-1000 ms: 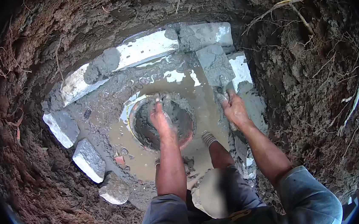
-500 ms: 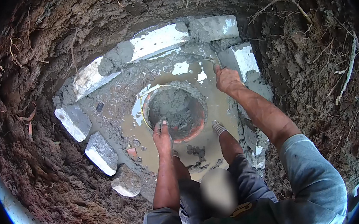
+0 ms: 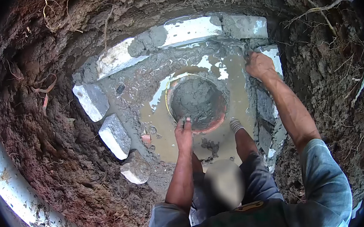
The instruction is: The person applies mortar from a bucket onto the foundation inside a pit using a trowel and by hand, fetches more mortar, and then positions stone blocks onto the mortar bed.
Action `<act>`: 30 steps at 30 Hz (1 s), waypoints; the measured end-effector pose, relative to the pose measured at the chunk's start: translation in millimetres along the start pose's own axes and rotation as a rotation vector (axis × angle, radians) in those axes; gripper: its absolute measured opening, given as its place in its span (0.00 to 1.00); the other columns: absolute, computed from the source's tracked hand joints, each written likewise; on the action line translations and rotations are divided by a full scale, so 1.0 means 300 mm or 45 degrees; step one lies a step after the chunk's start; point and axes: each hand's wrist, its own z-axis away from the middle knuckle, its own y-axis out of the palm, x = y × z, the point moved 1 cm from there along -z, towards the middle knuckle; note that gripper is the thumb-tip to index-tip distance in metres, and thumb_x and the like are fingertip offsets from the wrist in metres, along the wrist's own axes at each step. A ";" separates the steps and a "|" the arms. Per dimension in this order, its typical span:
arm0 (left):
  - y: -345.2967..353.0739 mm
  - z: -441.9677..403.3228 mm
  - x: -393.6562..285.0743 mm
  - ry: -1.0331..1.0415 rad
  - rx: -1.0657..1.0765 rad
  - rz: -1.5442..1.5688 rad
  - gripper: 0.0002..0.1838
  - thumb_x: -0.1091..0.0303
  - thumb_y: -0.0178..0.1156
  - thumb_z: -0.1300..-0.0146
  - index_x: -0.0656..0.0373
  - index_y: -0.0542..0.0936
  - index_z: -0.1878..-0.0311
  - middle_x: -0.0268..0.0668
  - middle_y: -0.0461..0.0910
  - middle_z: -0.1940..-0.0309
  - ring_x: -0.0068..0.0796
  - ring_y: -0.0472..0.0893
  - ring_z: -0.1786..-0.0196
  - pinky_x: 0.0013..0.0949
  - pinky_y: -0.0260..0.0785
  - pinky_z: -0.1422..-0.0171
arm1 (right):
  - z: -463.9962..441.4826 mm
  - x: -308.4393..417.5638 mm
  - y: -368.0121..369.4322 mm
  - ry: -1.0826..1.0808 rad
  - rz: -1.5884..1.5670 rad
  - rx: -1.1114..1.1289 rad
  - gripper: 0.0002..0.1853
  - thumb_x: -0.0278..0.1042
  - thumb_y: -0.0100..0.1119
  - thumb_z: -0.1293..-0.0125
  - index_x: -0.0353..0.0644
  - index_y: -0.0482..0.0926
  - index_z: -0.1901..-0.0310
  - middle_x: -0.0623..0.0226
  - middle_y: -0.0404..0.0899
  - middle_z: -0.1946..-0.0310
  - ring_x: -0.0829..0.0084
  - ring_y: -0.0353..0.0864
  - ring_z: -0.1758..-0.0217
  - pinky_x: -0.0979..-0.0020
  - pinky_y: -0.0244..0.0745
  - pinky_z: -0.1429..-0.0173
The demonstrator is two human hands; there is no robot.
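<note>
My left hand point(image 3: 183, 133) grips the near rim of a round orange basin point(image 3: 211, 129) filled with wet grey mortar point(image 3: 196, 100). Its fingertips are at the rim, smeared with mortar. At the upper right, my right hand point(image 3: 260, 65) is closed beside the white-faced block point(image 3: 274, 58) at the corner of the row. A thin metal blade, like a trowel's, showed at this hand a moment ago; now the hand mostly hides it. Wet mortar fills the joint between this block and the grey block point(image 3: 246, 26) above it.
Muddy water point(image 3: 159, 148) surrounds the basin. White blocks point(image 3: 190, 30) curve along the pit's far side, with loose blocks point(image 3: 114, 136) on the left. Earth walls with roots point(image 3: 318, 10) enclose the pit. My legs point(image 3: 245, 144) stand close to the basin.
The camera view has shifted, so the scene sits further right. My right hand has moved onto the corner block, and the blade is now mostly hidden. My left hand stays at the basin rim.
</note>
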 end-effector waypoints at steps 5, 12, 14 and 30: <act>-0.081 -0.110 0.092 0.158 -0.167 0.071 0.19 0.68 0.55 0.34 0.69 0.73 0.43 0.42 0.77 0.49 0.30 0.74 0.47 0.31 0.65 0.41 | 0.323 -0.013 0.066 -0.240 -0.270 -0.209 0.20 0.35 0.57 0.44 0.38 0.71 0.49 0.48 0.80 0.61 0.49 0.81 0.57 0.53 0.75 0.50; -0.145 -0.373 0.241 0.021 -0.074 0.141 0.23 0.72 0.59 0.37 0.66 0.70 0.39 0.41 0.77 0.49 0.32 0.76 0.50 0.32 0.67 0.44 | 0.431 0.195 0.425 -0.253 -0.132 0.490 0.24 0.37 0.53 0.41 0.29 0.71 0.47 0.42 0.79 0.56 0.49 0.79 0.49 0.58 0.72 0.42; -0.149 -0.416 0.259 -0.040 0.100 -0.108 0.24 0.74 0.60 0.39 0.59 0.70 0.38 0.39 0.77 0.48 0.30 0.77 0.50 0.32 0.68 0.45 | 0.314 0.250 0.563 -0.173 -0.191 0.369 0.22 0.36 0.53 0.42 0.31 0.75 0.49 0.42 0.79 0.55 0.50 0.80 0.49 0.61 0.73 0.42; 0.014 -0.280 0.313 -0.003 0.282 0.241 0.34 0.85 0.52 0.45 0.59 0.63 0.32 0.41 0.75 0.45 0.30 0.75 0.44 0.29 0.66 0.39 | 0.349 0.149 0.736 -0.914 0.356 0.263 0.24 0.32 0.52 0.44 0.27 0.68 0.48 0.54 0.82 0.66 0.57 0.84 0.65 0.61 0.79 0.64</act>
